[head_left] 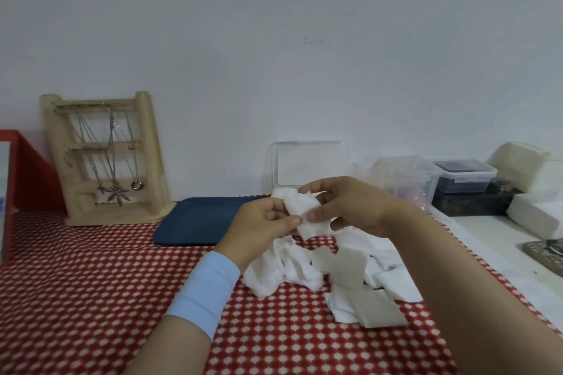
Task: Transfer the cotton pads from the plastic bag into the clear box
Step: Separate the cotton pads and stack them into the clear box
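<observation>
Domestic room, dressing or vanity corner, plain white wall at 12 o'clock, table under red-and-white patterned cloth, wooden jewellery stand hung with necklaces at 10 o'clock, red frame at 9 o'clock, small lidded storage boxes at 2 o'clock.

A cotton pad sits between the left hand and the right hand, pinched by both. Under the hands a heap of pads lies on the table. Just behind the hands stands the clear box. Left of the left hand lies a tray, with a jewellery stand beyond it. Behind the right hand sits the plastic bag, with a lidded container to its right.
</observation>
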Tool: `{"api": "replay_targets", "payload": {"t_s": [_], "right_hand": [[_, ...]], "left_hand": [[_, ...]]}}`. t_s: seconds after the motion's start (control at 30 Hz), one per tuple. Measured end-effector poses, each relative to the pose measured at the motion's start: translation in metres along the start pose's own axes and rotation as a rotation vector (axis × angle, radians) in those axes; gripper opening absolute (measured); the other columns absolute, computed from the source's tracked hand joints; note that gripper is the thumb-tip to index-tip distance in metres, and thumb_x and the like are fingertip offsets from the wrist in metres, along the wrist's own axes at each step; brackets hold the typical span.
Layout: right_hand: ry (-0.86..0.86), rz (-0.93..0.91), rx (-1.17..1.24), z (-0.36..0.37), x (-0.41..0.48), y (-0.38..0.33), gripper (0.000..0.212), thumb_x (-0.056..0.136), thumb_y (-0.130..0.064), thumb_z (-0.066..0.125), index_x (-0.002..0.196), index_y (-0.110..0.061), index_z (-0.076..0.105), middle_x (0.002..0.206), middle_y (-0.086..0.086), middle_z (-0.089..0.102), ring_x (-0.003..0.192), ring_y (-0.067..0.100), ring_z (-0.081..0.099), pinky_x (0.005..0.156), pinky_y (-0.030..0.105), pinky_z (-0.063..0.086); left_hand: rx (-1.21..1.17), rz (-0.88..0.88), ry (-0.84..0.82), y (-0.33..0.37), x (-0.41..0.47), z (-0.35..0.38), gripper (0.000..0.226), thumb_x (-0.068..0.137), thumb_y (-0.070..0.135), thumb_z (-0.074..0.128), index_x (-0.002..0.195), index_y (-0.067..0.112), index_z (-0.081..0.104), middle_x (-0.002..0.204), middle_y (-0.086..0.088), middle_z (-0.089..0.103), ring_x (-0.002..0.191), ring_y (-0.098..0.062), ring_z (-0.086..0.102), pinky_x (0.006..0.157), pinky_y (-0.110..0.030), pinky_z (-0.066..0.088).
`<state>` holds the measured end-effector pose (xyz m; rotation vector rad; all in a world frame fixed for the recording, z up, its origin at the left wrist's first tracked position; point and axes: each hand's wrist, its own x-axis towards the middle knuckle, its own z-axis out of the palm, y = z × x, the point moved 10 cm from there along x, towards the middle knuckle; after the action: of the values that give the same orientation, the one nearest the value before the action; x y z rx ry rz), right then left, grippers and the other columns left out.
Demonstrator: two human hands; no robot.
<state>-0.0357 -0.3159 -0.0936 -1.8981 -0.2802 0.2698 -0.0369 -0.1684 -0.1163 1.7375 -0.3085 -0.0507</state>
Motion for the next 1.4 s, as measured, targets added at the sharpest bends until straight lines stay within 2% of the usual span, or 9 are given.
{"api": "replay_targets", "payload": {"t_s": [0.1,0.2,0.4,0.7,0.87,0.97,1.07,1.17,1.4], "right_hand": [[-0.058,0.032,0.043,0.009,-0.001,0.003,0.027,0.089,-0.011,0.074,0.115,-0.007,0.073,0.096,0.006,0.075,0.079,0.014,0.064,0.072,0.027,0.051],[-0.076,0.040,0.094,0.018,-0.002,0.003,0.025,0.089,-0.004,0.073,0.113,0.003,0.071,0.099,0.010,0.075,0.079,0.015,0.067,0.073,0.026,0.054],[-0.084,-0.021,0.108,0.029,-0.004,-0.009,0.014,0.088,0.000,0.072,0.091,-0.012,0.066,0.084,0.006,0.070,0.074,0.017,0.064,0.069,0.029,0.048],[0.012,-0.088,-0.024,0.028,-0.003,-0.019,0.015,0.088,-0.018,0.077,0.098,-0.007,0.075,0.084,0.004,0.074,0.073,0.017,0.067,0.064,0.027,0.050],[0.041,-0.048,-0.491,0.008,-0.008,-0.016,0.011,0.087,-0.018,0.075,0.098,-0.020,0.077,0.077,-0.012,0.076,0.071,0.010,0.074,0.061,0.018,0.050],[-0.074,0.101,-0.859,-0.002,-0.011,0.007,0.030,0.081,-0.013,0.076,0.102,-0.035,0.077,0.087,-0.014,0.077,0.068,0.005,0.072,0.086,0.030,0.059],[-0.233,0.233,-1.041,0.007,-0.018,0.029,0.051,0.078,-0.013,0.081,0.123,-0.034,0.070,0.110,-0.020,0.073,0.093,0.003,0.070,0.099,0.032,0.053],[-0.258,0.251,-1.148,0.012,-0.016,0.035,0.051,0.077,-0.018,0.084,0.124,-0.035,0.071,0.102,-0.023,0.060,0.110,0.010,0.062,0.104,0.035,0.048],[-0.082,0.002,-0.837,0.002,-0.012,-0.003,0.011,0.084,-0.032,0.076,0.088,-0.042,0.078,0.091,-0.016,0.073,0.091,0.014,0.066,0.083,0.032,0.055]], "left_hand": [[0.015,-0.011,0.017,0.001,-0.007,-0.004,0.010,0.091,0.010,0.071,0.099,0.014,0.075,0.078,0.004,0.077,0.068,-0.003,0.070,0.065,-0.016,0.053],[0.057,-0.008,0.040,0.002,-0.015,-0.007,0.014,0.093,0.012,0.067,0.098,0.021,0.076,0.087,0.004,0.078,0.077,-0.006,0.072,0.071,-0.020,0.055],[0.124,0.075,0.152,0.014,-0.029,-0.020,0.008,0.092,0.024,0.071,0.087,0.029,0.076,0.092,0.002,0.078,0.090,-0.015,0.073,0.083,-0.030,0.060],[-0.147,-0.001,0.138,0.001,-0.039,-0.019,0.016,0.091,0.012,0.073,0.107,0.014,0.074,0.094,-0.001,0.080,0.087,-0.015,0.077,0.067,-0.023,0.059],[-0.243,-0.064,0.177,-0.022,-0.045,-0.029,0.018,0.091,0.008,0.071,0.108,0.013,0.073,0.100,-0.003,0.080,0.092,-0.017,0.076,0.072,-0.026,0.060],[-0.285,-0.096,0.168,-0.029,-0.044,-0.029,0.018,0.095,0.009,0.067,0.111,0.015,0.074,0.103,-0.002,0.079,0.097,-0.019,0.075,0.071,-0.024,0.058],[-0.299,-0.105,0.155,-0.029,-0.044,-0.026,0.019,0.096,0.009,0.066,0.112,0.014,0.073,0.105,-0.004,0.079,0.099,-0.021,0.074,0.070,-0.024,0.057],[-0.294,-0.110,0.157,-0.030,-0.044,-0.024,0.017,0.095,0.008,0.066,0.110,0.014,0.073,0.104,-0.004,0.079,0.097,-0.020,0.074,0.070,-0.023,0.057],[-0.337,-0.131,0.237,-0.034,-0.045,-0.033,0.013,0.098,0.013,0.064,0.096,0.013,0.076,0.103,-0.011,0.077,0.098,-0.026,0.073,0.070,-0.029,0.059]]}}
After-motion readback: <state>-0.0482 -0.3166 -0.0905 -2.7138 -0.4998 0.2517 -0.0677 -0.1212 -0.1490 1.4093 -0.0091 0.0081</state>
